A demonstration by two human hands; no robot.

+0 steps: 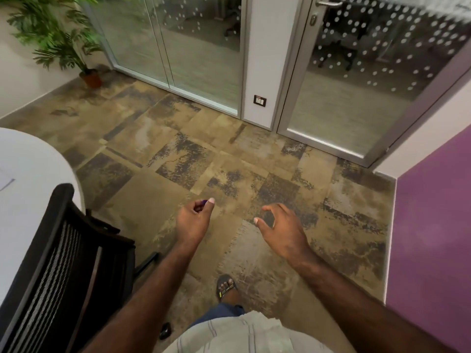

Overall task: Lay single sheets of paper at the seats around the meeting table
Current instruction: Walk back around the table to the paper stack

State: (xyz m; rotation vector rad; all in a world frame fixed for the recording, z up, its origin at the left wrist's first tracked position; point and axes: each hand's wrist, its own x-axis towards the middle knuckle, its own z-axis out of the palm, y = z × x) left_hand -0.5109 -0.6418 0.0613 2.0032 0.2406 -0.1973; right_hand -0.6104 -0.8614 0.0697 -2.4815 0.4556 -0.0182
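Neither hand carries paper: the left hand curls its grip loosely round something small and purple, the right hand hangs released over the carpet, probably because a sheet already lies on the desk by the chair.

Open carpet ahead (chair left)

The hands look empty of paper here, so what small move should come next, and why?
Probably turn left, back toward the table. Neither the left hand nor the right hand carries a sheet; the left only pinches something small and purple. The one sheet in view lies on the table beside the black chair.
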